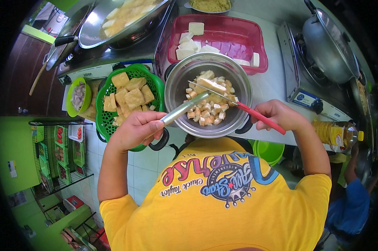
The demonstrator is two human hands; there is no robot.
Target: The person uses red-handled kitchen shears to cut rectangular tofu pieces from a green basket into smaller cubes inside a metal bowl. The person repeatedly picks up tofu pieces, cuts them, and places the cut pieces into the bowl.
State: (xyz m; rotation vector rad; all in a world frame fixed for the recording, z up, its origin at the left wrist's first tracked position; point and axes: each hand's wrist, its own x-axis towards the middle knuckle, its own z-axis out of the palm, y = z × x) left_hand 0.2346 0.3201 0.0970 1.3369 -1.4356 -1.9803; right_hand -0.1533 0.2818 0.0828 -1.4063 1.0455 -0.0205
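My left hand (138, 128) is closed around metal tongs (184, 108), whose tips reach into a large steel pot (243, 114) right before me. By the red handle, my right hand (272, 116) holds a knife (214, 87); its blade lies across a piece of fried tofu (211, 84) at the tongs' tips. Beneath these, many small tofu cubes (206, 114) lie in the pot. Left of the pot, a green plastic colander (159, 91) holds larger golden fried tofu blocks (134, 98).
Beyond the pot stands a red plastic tub (264, 47) with white tofu. A wok (91, 34) of frying pieces is at upper left, a green bowl (88, 105) below it. At right are a gas stove (290, 75) with a lidded wok, an oil bottle (336, 133) and a person in blue (348, 207).
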